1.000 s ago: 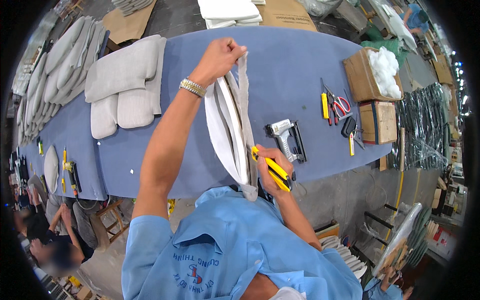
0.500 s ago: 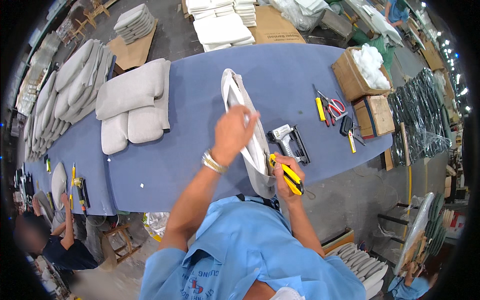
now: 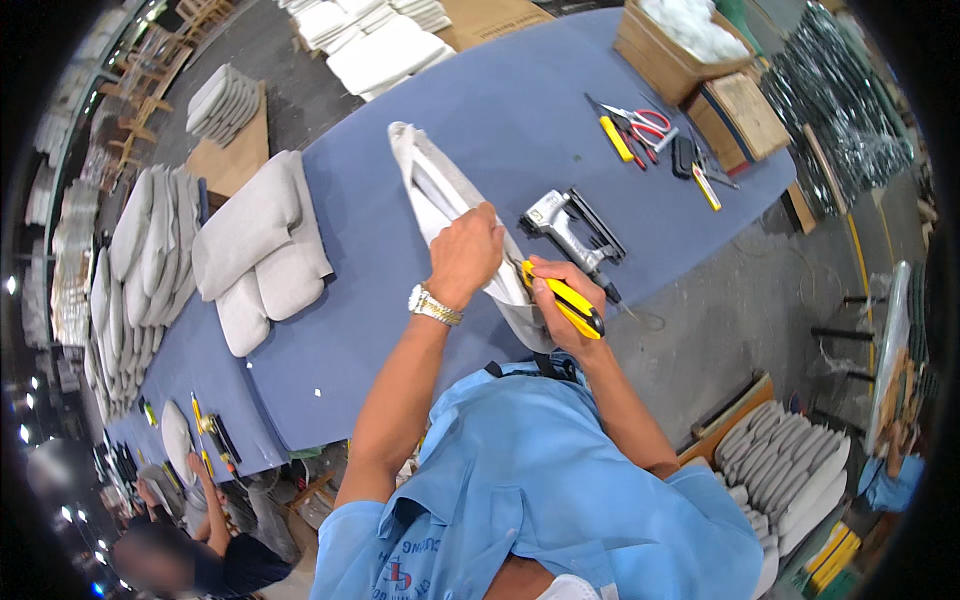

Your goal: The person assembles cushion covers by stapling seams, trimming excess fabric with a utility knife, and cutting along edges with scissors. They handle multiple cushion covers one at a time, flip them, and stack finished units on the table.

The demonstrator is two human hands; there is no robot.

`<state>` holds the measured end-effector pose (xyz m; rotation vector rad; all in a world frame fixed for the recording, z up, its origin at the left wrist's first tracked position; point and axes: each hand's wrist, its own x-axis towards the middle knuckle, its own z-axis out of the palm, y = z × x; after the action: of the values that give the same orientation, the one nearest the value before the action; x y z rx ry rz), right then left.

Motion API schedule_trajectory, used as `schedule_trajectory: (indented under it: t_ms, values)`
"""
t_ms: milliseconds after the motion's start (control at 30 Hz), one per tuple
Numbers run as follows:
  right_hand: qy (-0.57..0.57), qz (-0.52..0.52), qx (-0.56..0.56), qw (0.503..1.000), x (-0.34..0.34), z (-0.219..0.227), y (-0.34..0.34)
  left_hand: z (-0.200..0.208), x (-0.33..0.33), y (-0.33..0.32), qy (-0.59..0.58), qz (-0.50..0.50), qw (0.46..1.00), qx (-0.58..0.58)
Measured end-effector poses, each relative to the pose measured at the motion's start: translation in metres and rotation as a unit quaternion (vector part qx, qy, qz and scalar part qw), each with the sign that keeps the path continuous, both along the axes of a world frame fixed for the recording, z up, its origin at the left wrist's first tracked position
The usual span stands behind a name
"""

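Note:
A light grey fabric-covered cushion (image 3: 432,188) stands on its narrow side in front of me, its white underside edge showing. My left hand (image 3: 468,252) is closed over its middle, gripping the cushion edge. My right hand (image 3: 568,310) holds a yellow utility knife (image 3: 566,298) by its handle, the blade end against the cushion's near part, close to my left fingers. The blade itself is hard to see. To the right of the cushion, a silver staple gun (image 3: 566,232) lies on the blue-covered table (image 3: 370,330).
Grey cushions (image 3: 250,225) lie stacked at the left, more piled beyond. At far right are red-handled pliers (image 3: 650,122), a yellow-handled tool (image 3: 616,139) and a carton (image 3: 650,50) of white stuffing. Another person (image 3: 215,550) works at lower left.
My left hand has come nearer along the cushion, closer to the knife, and now grips its edge. The knife stays in my right hand. The whole view has turned.

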<state>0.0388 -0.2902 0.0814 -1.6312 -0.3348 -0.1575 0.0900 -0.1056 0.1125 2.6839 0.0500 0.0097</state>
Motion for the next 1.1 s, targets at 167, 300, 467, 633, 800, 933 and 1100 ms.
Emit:
schedule_trajectory:
  t_ms: [167, 300, 467, 633, 800, 933, 1100]
  values:
    - [-0.039, 0.009, 0.004, 0.999, -0.004, -0.009, -0.001, -0.010, -0.011, -0.002, 0.028, 0.008, 0.936, -0.350]
    - [-0.022, 0.006, -0.002, 1.000, -0.001, -0.006, 0.000, -0.027, -0.018, 0.002, 0.016, 0.031, 0.863, -0.505]
    - [-0.011, -0.006, -0.017, 1.000, 0.001, 0.002, 0.001, -0.030, -0.009, 0.009, 0.070, 0.058, 0.819, -0.566]
    - [0.029, 0.005, -0.028, 0.999, -0.006, 0.008, -0.005, -0.038, -0.010, 0.014, 0.072, 0.073, 0.781, -0.616]
    - [0.058, 0.022, -0.029, 0.998, -0.025, 0.012, -0.019, -0.041, -0.014, 0.019, 0.071, 0.086, 0.751, -0.650]
    - [0.066, 0.032, -0.038, 0.997, -0.045, 0.011, -0.029, -0.036, -0.015, 0.029, 0.090, 0.086, 0.720, -0.683]
    - [0.058, 0.018, -0.049, 0.997, -0.066, 0.015, -0.038, -0.034, -0.013, 0.028, 0.103, 0.099, 0.721, -0.678]
